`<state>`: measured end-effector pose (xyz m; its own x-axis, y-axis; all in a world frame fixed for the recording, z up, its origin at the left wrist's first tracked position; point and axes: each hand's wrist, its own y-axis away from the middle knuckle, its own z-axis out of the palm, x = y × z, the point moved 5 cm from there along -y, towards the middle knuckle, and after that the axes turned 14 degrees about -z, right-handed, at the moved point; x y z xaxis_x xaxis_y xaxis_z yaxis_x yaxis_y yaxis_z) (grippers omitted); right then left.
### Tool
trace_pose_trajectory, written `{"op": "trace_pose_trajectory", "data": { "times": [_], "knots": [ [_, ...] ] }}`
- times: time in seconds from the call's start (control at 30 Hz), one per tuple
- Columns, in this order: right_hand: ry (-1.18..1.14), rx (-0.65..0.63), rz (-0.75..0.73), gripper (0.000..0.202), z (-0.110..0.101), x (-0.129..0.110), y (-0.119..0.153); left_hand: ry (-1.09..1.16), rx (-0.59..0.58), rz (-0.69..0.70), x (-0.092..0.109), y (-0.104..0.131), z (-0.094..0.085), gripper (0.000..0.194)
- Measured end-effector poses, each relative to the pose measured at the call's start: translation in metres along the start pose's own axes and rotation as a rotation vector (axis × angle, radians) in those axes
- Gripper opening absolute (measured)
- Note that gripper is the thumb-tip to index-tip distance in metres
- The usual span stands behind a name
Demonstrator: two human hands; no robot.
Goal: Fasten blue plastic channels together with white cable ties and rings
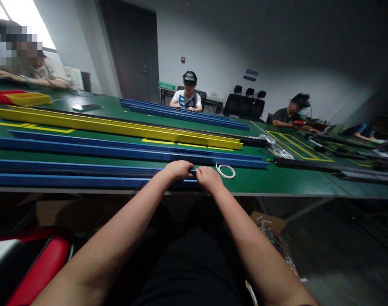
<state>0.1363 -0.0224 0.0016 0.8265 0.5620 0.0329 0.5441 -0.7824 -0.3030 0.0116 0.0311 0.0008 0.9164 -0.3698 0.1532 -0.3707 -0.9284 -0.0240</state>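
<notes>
- Head view: left hand (178,169) and right hand (209,179), fingers curled in, nearly meeting at the near blue channel (69,181)'s right end; grip hidden.
- Channel along table (276,182)'s front edge.
- White coil (226,177) just rightward; green surface extending beyond.

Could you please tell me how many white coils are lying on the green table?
1. The white coil lies on the green table, just to the right of the right hand. Others could be hidden toward the table's dim right end.

right hand (209,178) at blue channel (69,181)
</notes>
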Motion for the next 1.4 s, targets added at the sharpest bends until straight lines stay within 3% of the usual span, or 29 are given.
{"op": "trace_pose_trajectory", "data": {
  "times": [0.2, 0.37, 0.43, 0.53, 0.67, 0.9, 1.1, 1.27, 1.4],
  "knots": [
    [0.06, -0.005, 0.017, 0.04, -0.001, -0.001, 0.0, 0.051, -0.047, 0.023, -0.009, 0.007, -0.006, 0.039],
    [0.046, -0.009, 0.026, 0.04, 0.001, -0.001, -0.001, 0.087, -0.112, -0.015, -0.031, 0.03, -0.011, 0.066],
    [0.039, -0.015, 0.017, 0.041, 0.001, -0.001, -0.001, 0.06, -0.096, -0.04, -0.039, 0.043, -0.013, 0.076],
    [0.027, -0.021, 0.005, 0.042, -0.001, -0.002, -0.002, -0.012, 0.017, -0.05, -0.042, 0.061, -0.015, 0.084],
    [-0.011, -0.062, 0.037, 0.043, -0.006, -0.001, -0.002, -0.096, 0.17, -0.093, -0.037, 0.073, -0.015, 0.079],
    [0.03, -0.205, 0.153, 0.052, -0.009, -0.007, -0.012, -0.126, 0.152, -0.107, -0.037, 0.068, -0.014, 0.074],
    [0.036, -0.218, 0.115, 0.056, -0.004, -0.015, -0.032, -0.102, 0.169, -0.048, -0.016, 0.054, -0.011, 0.065],
    [0.072, -0.194, 0.059, 0.053, -0.005, -0.003, -0.026, -0.051, 0.193, -0.012, 0.01, 0.039, -0.009, 0.055],
    [0.117, -0.127, 0.077, 0.05, -0.008, -0.001, -0.019, -0.033, 0.283, 0.064, 0.015, 0.049, -0.015, 0.054]
  ]
}}
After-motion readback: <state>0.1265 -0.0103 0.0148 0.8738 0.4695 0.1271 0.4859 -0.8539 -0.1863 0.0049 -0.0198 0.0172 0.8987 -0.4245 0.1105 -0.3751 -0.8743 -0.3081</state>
